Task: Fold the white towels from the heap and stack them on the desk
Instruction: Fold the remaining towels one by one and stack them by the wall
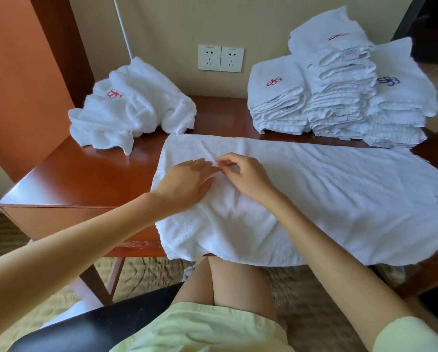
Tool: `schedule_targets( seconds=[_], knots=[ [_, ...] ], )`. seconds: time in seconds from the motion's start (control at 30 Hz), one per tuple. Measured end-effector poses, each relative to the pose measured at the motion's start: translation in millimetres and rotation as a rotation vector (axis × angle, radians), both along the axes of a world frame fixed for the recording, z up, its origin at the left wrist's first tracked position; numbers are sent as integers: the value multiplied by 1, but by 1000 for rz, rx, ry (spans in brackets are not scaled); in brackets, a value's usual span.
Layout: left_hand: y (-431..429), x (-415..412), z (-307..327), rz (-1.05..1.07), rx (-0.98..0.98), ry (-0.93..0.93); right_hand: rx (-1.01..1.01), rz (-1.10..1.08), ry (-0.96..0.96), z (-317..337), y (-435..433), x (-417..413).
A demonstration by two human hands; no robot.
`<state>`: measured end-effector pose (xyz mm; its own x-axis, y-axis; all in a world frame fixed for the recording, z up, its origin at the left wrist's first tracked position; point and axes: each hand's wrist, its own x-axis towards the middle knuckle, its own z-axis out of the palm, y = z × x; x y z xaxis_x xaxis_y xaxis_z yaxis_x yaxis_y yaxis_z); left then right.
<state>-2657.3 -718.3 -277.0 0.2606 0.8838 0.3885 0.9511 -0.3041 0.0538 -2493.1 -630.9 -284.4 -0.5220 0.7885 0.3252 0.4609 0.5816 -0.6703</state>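
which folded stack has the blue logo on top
The right stack: its top towel bears a blue logo, while the left stack and the tall middle stack both show red ones.

No legible text, tags on folded towels blurred

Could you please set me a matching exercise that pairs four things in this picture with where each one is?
Things:
1 heap
2 stack
3 spread towel
4 sockets

Places:
A on the wall
B back right of the desk
C back left of the desk
D front of the desk, overhanging its near edge

Pairs: 1-C, 2-B, 3-D, 4-A
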Motion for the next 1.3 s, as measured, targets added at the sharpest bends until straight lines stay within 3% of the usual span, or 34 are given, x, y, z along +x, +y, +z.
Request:
schedule_targets(
  seconds=[0.13, 0.23, 0.33, 0.43, 0.6, 0.67, 0.77, 0.9, 1.1, 1.17, 1.3],
  knots=[
    [-27, 13, -21, -243, 243, 154, 30, -13, 92, -9, -40, 39],
    [-42, 24, -44, -407, 407, 266, 162, -32, 118, -20, -70, 60],
    [-52, 26, -65, -383, 406, 349, 274, -94, 201, -33, -92, 74],
    [-60, 24, -79, -313, 346, 436, 258, -211, 263, -47, -104, 82],
    [-71, 14, -113, -371, 240, 700, -343, -305, 215, -79, -108, 93],
    [-69, 11, -118, -318, 215, 689, -591, -305, 202, -88, -107, 96],
    [-65, 10, -119, -257, 190, 658, -952, -358, 356, -96, -105, 101],
    [-65, 9, -128, -243, 208, 654, -1174, -436, 486, -101, -101, 105],
    [-65, 2, -129, -306, 250, 695, -1127, -429, 458, -101, -104, 99],
    [-68, 2, -129, -352, 248, 687, -1019, -369, 403, -97, -108, 96],
    [-68, -1, -111, -379, 243, 437, -649, -280, 236, -91, -115, 88]
  ],
)
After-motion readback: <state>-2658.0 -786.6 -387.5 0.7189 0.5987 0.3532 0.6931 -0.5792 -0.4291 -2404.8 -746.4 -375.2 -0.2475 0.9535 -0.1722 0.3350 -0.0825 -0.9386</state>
